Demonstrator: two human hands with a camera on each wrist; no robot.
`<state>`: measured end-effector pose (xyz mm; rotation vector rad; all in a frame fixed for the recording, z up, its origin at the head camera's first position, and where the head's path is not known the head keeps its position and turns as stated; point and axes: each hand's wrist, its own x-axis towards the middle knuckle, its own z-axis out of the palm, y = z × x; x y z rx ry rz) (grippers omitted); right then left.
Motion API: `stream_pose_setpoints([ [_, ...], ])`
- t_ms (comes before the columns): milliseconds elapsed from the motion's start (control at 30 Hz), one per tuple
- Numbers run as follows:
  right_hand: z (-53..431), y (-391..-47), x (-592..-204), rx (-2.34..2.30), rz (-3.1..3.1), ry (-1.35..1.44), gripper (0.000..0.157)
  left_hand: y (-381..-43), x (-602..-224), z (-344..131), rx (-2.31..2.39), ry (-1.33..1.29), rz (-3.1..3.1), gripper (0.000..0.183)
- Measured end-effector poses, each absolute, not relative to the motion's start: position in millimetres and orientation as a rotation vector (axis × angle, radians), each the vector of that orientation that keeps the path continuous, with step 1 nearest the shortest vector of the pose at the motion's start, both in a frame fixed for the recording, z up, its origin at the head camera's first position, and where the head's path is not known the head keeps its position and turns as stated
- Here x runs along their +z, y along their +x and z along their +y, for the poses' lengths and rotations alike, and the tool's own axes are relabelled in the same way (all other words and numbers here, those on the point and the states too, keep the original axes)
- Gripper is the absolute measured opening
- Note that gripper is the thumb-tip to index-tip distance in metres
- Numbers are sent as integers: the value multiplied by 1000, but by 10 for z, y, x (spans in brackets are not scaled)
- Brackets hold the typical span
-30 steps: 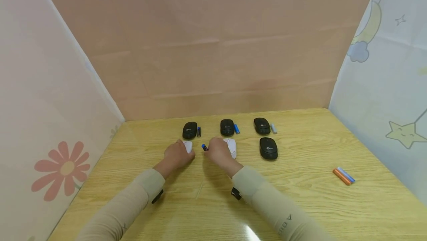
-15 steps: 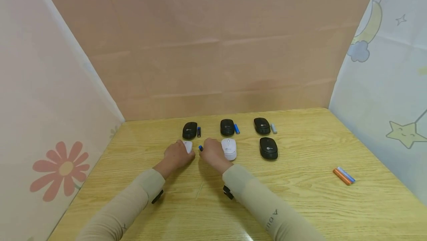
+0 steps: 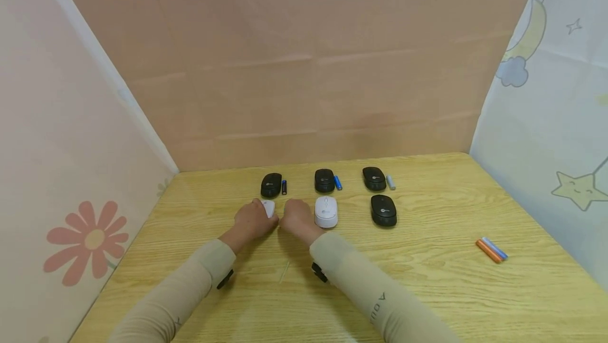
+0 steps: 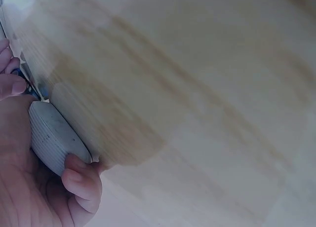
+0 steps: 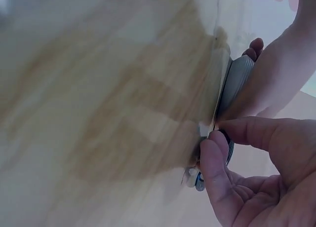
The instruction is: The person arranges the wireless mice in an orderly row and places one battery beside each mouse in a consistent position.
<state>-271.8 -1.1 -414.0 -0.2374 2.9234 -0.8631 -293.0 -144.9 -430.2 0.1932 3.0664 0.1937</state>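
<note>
My left hand (image 3: 252,221) grips a white computer mouse (image 3: 268,208) on the wooden table; in the left wrist view the fingers curl round the sides of that mouse (image 4: 55,135). Close beside it, my right hand (image 3: 298,219) pinches a dark battery between thumb and finger. The battery (image 4: 24,83) shows blue and black in the left wrist view, near the end of the mouse. From the head camera the right hand hides it. A second white mouse (image 3: 326,212) lies just right of the right hand.
Along the back stand black mice (image 3: 271,185), each with a battery at its right: a black one (image 3: 284,187), a blue one (image 3: 338,182) and a pale one (image 3: 391,182). Another black mouse (image 3: 383,210) sits nearer. Orange (image 3: 488,251) and light blue (image 3: 495,248) batteries lie far right.
My right hand has moved left, away from the second white mouse and up beside my left hand, carrying the battery. The left hand stays on its mouse.
</note>
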Motion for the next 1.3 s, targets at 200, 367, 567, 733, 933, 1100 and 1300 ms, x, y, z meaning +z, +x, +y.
stream_pose_setpoints([
  [200,-44,-2724,-4146,-806,2961,-311,34,-2925,-4279,-1422,188,167,3054,60],
  [367,-56,-2703,-4097,-781,2975,-355,34,-2965,-4307,-1425,164,178,3069,59],
  [567,-76,-2696,-4089,-762,2976,-349,32,-2960,-4307,-1422,170,182,3082,58],
  [733,-86,-2686,-4106,-755,2958,-334,27,-2941,-4311,-1419,179,171,3077,57],
  [933,-87,-2657,-4087,-756,2939,-334,25,-2930,-4301,-1418,187,157,3059,59],
  [1100,-91,-2655,-4084,-725,2952,-333,22,-2936,-4305,-1419,188,157,3051,59],
  [1300,-89,-2654,-4085,-686,2967,-350,18,-2932,-4305,-1427,188,171,3054,59],
])
